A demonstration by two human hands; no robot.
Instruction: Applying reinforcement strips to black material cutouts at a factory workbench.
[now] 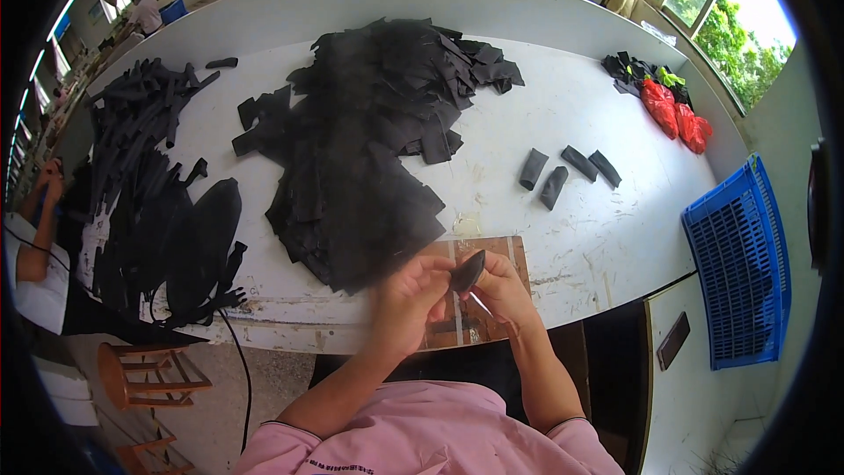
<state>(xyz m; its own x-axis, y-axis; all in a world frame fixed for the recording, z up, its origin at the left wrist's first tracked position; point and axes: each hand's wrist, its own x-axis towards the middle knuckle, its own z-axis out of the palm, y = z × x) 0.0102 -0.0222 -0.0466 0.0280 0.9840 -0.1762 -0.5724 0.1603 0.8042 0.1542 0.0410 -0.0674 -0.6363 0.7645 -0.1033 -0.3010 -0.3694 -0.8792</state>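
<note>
Over a brown board (pixel 517 255) at the table's near edge, both my hands are at a small folded piece of black fabric (pixel 469 273). My right hand (pixel 501 295) pinches it between thumb and fingers. Curled against the piece's left side, the fingers of my left hand (pixel 411 290) are closed and slightly blurred. A thin pale sliver shows under the right hand, too small to name. Just beyond the left hand lies a large heap of flat black fabric pieces (pixel 352 185). Several short black fabric tubes (pixel 552 186) rest apart on the white tabletop, right of the heap.
More black strips and pieces (pixel 141 123) are piled at the left. Red plastic bags (pixel 659 107) sit by dark fabric at the far right. A blue basket (pixel 740 264) stands beyond the table's right edge. A wooden stool (pixel 149 374) and a co-worker's arm (pixel 40 237) are at left.
</note>
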